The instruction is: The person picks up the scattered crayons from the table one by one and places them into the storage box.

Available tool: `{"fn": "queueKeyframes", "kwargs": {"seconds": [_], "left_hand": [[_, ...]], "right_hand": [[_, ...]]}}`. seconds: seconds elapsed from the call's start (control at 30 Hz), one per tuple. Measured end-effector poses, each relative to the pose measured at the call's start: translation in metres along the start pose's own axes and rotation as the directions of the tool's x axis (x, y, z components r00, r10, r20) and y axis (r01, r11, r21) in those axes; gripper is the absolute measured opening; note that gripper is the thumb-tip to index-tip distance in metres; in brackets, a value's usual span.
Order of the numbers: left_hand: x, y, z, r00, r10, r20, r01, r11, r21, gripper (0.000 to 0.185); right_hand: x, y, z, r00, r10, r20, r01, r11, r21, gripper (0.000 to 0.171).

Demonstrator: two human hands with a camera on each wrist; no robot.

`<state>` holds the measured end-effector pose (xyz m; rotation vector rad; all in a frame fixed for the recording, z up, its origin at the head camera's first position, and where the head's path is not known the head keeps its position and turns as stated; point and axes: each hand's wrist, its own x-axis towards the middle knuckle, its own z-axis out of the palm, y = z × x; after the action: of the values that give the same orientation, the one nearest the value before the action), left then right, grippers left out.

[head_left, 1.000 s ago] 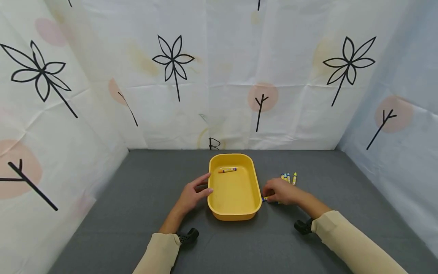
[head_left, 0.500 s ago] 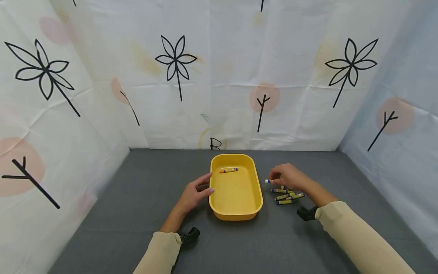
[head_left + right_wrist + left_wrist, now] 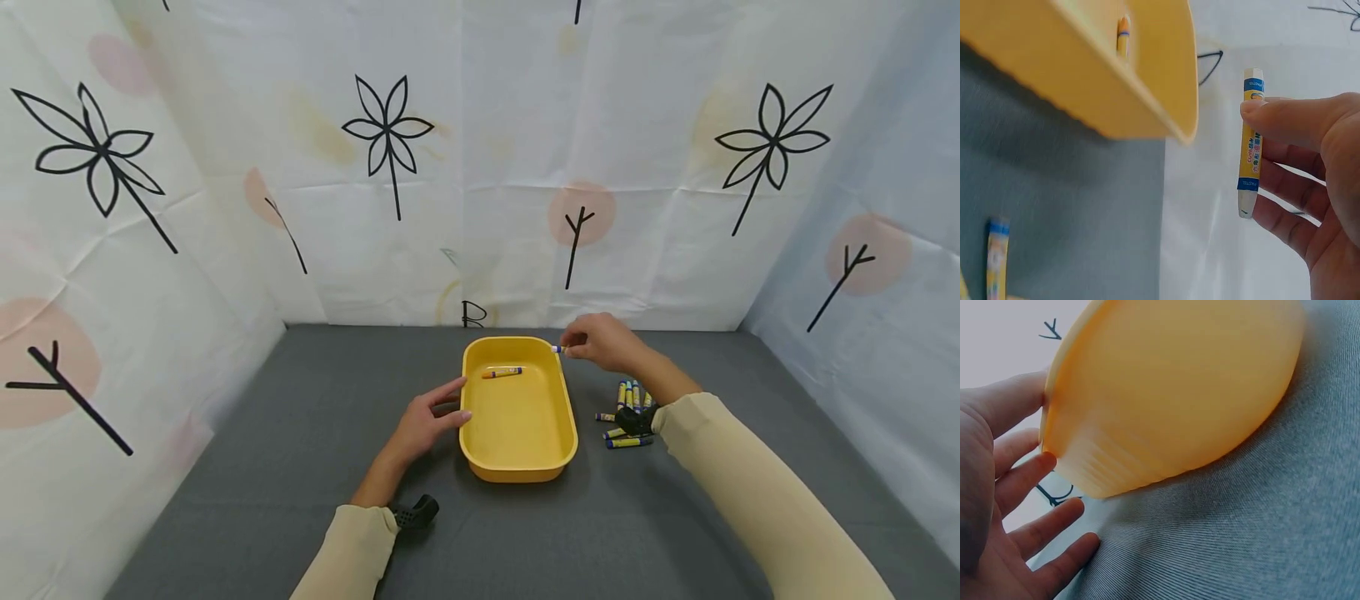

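My right hand (image 3: 603,343) pinches a white oil pastel (image 3: 1249,147) between thumb and fingers, its wrapper yellow with blue bands. In the head view, that pastel's tip reaches the upper right rim of a yellow tray (image 3: 517,429); the right wrist view has it beside the tray's corner. Inside the tray, near its far end, lies an orange oil pastel (image 3: 502,373). Against the tray's left rim rests my left hand (image 3: 420,425), with thumb and fingers extended. Several more oil pastels (image 3: 628,443) lie right of the tray, partly hidden by my right wrist.
A grey cloth (image 3: 360,358) covers the table. White printed sheets (image 3: 495,142) stand at the back and on both sides. A black wrist strap (image 3: 633,421) with a camera sits above the loose pastels.
My right hand has picked up the white pastel from beside the tray and moved it away from me to the far right rim. The left hand stays at the tray.
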<state>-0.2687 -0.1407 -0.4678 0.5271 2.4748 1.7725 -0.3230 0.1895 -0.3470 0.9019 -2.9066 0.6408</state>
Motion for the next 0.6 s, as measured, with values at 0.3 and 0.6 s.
{"fn": "queueKeyframes", "kwargs": {"seconds": [0.3,0.6], "left_hand": [[0.001,0.003,0.001,1.0,-0.016,0.012,0.016,1.0,-0.012,0.062],[0.001,0.005,-0.001,1.0,-0.011,0.017,0.011,1.0,-0.008,0.061]], "right_hand": [[0.034,-0.021,0.023,0.998,-0.037,0.059,0.038,0.999,-0.011,0.011],[0.062,-0.04,0.05,0.993,-0.038,0.112,0.045,0.998,-0.054,0.008]]}}
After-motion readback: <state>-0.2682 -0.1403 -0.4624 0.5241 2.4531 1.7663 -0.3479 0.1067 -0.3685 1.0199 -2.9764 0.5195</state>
